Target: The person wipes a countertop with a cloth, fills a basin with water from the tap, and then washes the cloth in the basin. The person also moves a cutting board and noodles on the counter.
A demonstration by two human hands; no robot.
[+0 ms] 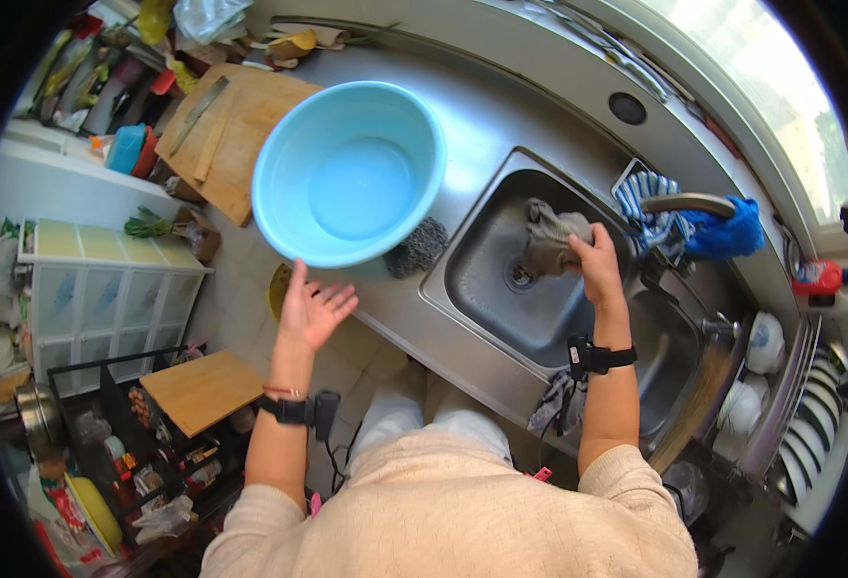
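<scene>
My right hand [597, 264] grips a grey-brown cloth [555, 238] above the left basin of a stainless steel sink [496, 289]. The cloth hangs bunched and covers part of the basin beside the drain [521, 276]. Palm up and fingers spread, my left hand [315, 307] holds nothing. It is just in front of a light blue plastic basin [362, 188] on the counter; whether the thumb touches the rim, I cannot tell. At the basin's right lies a dark grey speckled cloth or scrubbing pad [418, 249], partly hidden under the rim.
Blue and striped cloths [724, 227] hang about the faucet [688, 204]. A wooden cutting board [243, 123] with a knife [200, 115] lies left of the basin. Bowls [745, 404] and plates [811, 419] stand in a rack at right. A grey cloth [558, 404] hangs over the counter's front edge.
</scene>
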